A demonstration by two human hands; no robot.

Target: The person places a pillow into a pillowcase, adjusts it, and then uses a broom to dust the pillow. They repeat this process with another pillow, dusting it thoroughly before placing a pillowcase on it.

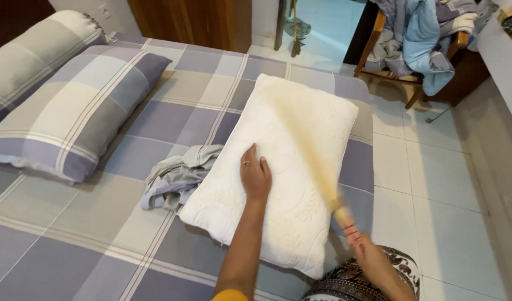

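Right hand (361, 244) nearest, closed on blurred yellowish broom (309, 150) — left hand (255, 175) open, flat on white pillow (278, 167) — soft, light, probably easiest gripped at corners.

Checked bedsheet (72, 245) in grey, lilac and cream is covering the bed. Matching checked pillow (72, 111) is lying near the left edge, long bolster (33, 53) in the same check sitting just behind it at the far left corner. Crumpled grey pillowcase (175, 175) is lying mid-bed. Off the right edge, pale tiled floor (434, 184) is showing. Wooden chair (404, 78) is standing at the far right, piled with blue and grey clothes (429, 33). Wooden door (194, 19) is showing beyond the far edge.
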